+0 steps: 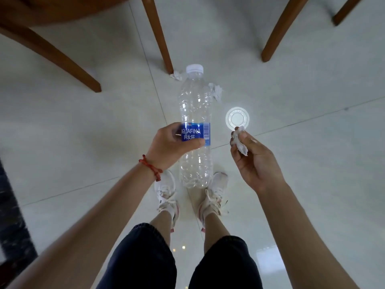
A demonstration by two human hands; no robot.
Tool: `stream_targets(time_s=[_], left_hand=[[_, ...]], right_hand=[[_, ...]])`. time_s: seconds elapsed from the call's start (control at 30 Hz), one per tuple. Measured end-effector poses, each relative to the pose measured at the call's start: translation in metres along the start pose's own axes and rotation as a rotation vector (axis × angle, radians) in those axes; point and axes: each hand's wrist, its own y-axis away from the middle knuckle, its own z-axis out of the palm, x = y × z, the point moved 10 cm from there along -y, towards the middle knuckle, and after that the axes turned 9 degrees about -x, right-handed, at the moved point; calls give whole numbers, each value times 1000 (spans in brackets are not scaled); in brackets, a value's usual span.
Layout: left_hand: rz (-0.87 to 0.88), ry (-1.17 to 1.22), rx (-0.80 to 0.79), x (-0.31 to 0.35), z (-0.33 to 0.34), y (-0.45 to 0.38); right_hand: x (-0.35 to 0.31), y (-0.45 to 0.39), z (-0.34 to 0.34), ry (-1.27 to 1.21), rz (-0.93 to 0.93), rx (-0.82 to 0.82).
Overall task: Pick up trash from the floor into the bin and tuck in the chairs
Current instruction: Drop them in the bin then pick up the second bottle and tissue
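We look down at a pale tiled floor (83, 122) with our two hands in front of us. Our left hand (173, 146) is wrapped around an empty clear plastic bottle (194, 101) at its blue label, with the thumb across the front, and the bottle is lifted off the floor with its white cap pointing away from us. Our right hand (253, 159) pinches a small crumpled piece of white paper (239, 140) between the thumb and the fingertips, the palm turned up. On the floor just beyond this hand lies a clear round plastic lid (237, 118). Two more crumpled paper balls are on the floor: one (176, 76) beside the foot of a wooden chair leg (160, 38), the other (216, 91) seen just right of the upper part of the bottle. More wooden legs (279, 30) stand further back, and a round wooden tabletop (62, 9) shows at the top left. Below the bottle we see our white sneakers (166, 192) and dark shorts (145, 257). A red string bracelet (151, 168) is on the left wrist.
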Motion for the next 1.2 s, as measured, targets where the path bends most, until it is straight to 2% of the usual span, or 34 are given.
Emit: stream_targets(time_s=[0.2, 0.4, 0.6, 0.7, 0.8, 1.03, 1.2], left_hand=[[12, 34, -11, 92, 8, 81], [54, 53, -57, 178, 7, 143], [113, 41, -77, 242, -6, 193], [120, 53, -65, 260, -17, 215], [133, 47, -40, 270, -30, 233], [139, 63, 12, 278, -67, 275], [143, 91, 130, 274, -92, 302]], right_hand=[[-54, 98, 66, 18, -50, -76], [-99, 174, 124, 47, -139, -33], [-129, 232, 181, 51, -224, -60], [-139, 258, 208, 61, -258, -117], [-141, 277, 223, 75, -266, -99], [-130, 300, 265, 172, -220, -149], [-114, 298, 292, 279, -131, -191]])
